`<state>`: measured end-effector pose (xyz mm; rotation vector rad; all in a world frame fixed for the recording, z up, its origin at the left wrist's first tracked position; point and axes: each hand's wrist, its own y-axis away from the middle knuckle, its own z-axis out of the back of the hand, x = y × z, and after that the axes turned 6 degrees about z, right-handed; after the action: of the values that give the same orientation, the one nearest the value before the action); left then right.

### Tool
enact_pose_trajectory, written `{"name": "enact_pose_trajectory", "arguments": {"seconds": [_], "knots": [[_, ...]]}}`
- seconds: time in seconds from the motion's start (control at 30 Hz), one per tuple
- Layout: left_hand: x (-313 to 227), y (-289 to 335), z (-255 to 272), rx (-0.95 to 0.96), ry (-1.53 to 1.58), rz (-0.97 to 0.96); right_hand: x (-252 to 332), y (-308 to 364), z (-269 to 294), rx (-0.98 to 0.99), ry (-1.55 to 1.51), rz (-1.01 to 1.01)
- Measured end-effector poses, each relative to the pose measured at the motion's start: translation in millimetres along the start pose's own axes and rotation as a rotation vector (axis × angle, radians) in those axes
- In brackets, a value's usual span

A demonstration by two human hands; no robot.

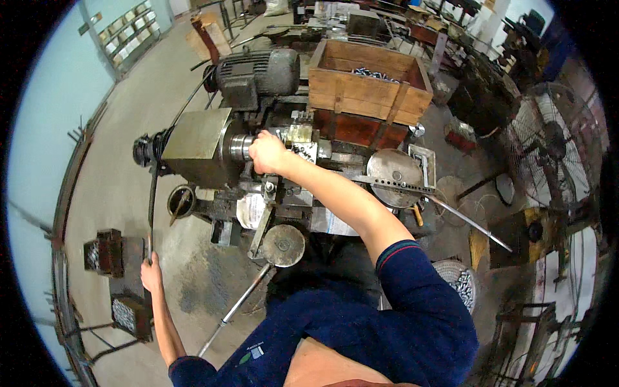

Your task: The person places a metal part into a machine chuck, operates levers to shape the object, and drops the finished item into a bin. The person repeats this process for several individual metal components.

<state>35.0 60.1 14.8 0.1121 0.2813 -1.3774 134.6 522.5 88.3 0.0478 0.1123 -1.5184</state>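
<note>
My left hand [151, 274] is wrapped round the lower end of a long dark rod [152, 200], which hangs beside the left end of a small lathe. My right hand [266, 153] reaches across to the spindle nose [240, 147], a shiny steel cylinder sticking out of the boxy headstock [196, 143]. Its fingers are curled in by the spindle, and whatever they grip is hidden behind them. Just right of that hand sits the tool slide [303, 138]. A lever with a round metal disc [284, 246] stands in front of the lathe.
Behind the headstock is a finned motor [258, 72]. A wooden crate [367, 90] of small metal parts stands at the back. To the right are a second disc [394, 175] with a perforated bar and a large fan [551, 142]. Part bins [103, 251] stand low at left.
</note>
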Motion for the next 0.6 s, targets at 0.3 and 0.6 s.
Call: {"name": "enact_pose_trajectory", "arguments": {"seconds": [0.3, 0.6], "knots": [[-29, 44, 11, -0.063, 0.004, -0.107, 4, 0, 4, 0.092, -0.017, -0.041], [18, 8, 0, 0.277, 0.275, -0.274, -46, 68, 62, -0.435, -0.072, -0.096]]}}
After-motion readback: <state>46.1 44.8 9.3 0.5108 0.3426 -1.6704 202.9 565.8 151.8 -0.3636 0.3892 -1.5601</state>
